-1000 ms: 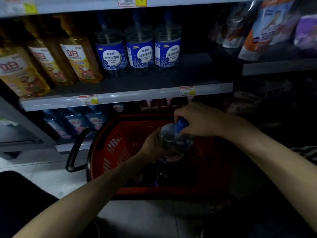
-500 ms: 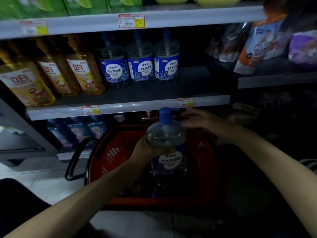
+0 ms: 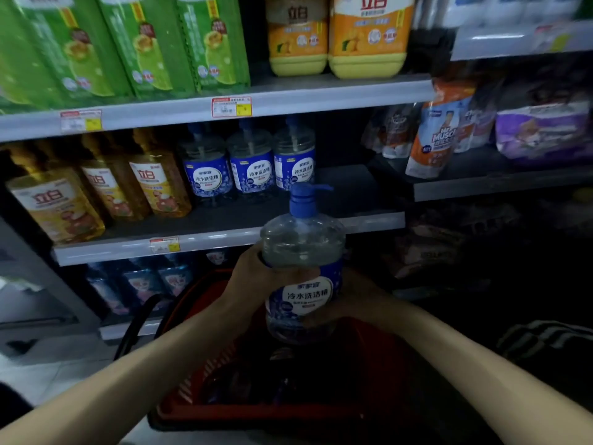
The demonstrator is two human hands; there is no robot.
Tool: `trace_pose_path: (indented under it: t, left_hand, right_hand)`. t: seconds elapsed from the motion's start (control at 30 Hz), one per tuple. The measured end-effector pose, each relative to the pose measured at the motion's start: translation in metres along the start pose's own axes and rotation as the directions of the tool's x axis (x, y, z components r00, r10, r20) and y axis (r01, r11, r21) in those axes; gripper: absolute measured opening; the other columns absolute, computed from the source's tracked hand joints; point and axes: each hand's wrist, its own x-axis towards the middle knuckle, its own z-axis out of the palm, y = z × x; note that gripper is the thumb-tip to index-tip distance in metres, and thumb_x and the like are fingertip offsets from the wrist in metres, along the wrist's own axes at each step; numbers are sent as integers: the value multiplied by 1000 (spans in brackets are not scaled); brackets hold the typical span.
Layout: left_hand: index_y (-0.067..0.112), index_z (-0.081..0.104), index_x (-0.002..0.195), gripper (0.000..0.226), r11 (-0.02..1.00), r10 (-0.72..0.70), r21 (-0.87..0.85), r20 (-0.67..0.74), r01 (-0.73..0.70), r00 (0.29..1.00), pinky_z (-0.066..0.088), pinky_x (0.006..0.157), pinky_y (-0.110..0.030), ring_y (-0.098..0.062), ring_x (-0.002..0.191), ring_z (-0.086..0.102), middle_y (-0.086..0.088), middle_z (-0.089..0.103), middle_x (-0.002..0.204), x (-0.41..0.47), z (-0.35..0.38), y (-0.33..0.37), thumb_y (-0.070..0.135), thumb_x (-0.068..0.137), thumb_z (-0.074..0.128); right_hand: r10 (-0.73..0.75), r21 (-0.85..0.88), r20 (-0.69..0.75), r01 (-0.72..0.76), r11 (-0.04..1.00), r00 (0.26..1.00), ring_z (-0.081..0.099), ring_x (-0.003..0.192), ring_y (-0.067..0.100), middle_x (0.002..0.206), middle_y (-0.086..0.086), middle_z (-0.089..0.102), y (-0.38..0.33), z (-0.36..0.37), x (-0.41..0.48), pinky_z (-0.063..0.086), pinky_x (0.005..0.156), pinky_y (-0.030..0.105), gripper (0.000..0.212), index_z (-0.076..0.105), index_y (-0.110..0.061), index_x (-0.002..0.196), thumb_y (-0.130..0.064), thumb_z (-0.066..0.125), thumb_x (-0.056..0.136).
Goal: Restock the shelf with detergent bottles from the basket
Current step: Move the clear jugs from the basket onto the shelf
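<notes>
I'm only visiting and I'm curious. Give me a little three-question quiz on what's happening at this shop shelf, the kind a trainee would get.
1. True or false: only one hand holds the blue-pump detergent bottle.
2. How many matching blue-label bottles stand on the middle shelf? A) two B) three C) five
3. Fill in: the basket beneath the held bottle is ___ in colour.
Key: 1 false, the left hand and right hand both grip it. 2 B. 3 red.
</notes>
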Motion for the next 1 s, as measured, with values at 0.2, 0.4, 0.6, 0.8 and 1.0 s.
trace_pose_path:
  t: [0.2, 0.4, 0.6, 0.8, 1.0]
  left_hand:
    - [29, 66, 109, 57, 966, 130, 214, 79, -145, 988, 58, 72, -17, 0, 93, 74, 24, 77, 97, 8, 22, 41, 35, 57, 89]
    - [24, 60, 125, 59, 988, 127, 95, -28, -124, 991, 63, 71, -28, -11, 92, 77, 5, 77, 109, 29, 59, 52, 31, 74, 90]
    - [25, 59, 133, 82, 974, 156, 175, -50, -145, 986, 64, 87, -40, -11, 103, 74, 6, 74, 120, 58, 69, 44, 64, 65, 81]
    - [19, 64, 126, 78, 972, 94, 220, -53, -80, 994, 64, 86, -45, -13, 98, 76, 4, 76, 115, 103, 54, 38, 64, 64, 83]
    - [23, 69, 120, 78, 906, 80, 421, -65, -46, 995, 62, 90, -44, -14, 99, 74, 4, 77, 111, 154, 46, 57, 77, 64, 74]
  right_hand:
    - [-11, 183, -184, 45, 982, 983, 72, 104, 10, 109, -8, 77, -1, -3, -17, 60, 86, 30, 64, 70, -28, 115, -5, 95, 61]
    - [56, 396, -250, 49, 917, 967, 72, 107, 19, 112, -1, 77, -3, -16, -16, 56, 97, 50, 64, 69, -26, 121, -15, 94, 63]
    - [114, 538, -300, 70, 840, 947, 73, 106, 21, 116, 0, 75, -1, -30, 3, 58, 91, 52, 60, 67, -28, 124, -22, 90, 70]
    - [126, 561, -295, 65, 825, 947, 72, 108, 16, 118, -5, 75, -1, -43, 31, 60, 82, 44, 63, 63, -32, 128, -25, 87, 71]
    - [158, 678, -234, 44, 733, 959, 67, 117, 32, 128, 6, 70, -5, -54, 73, 55, 93, 60, 59, 62, -24, 132, -12, 82, 78]
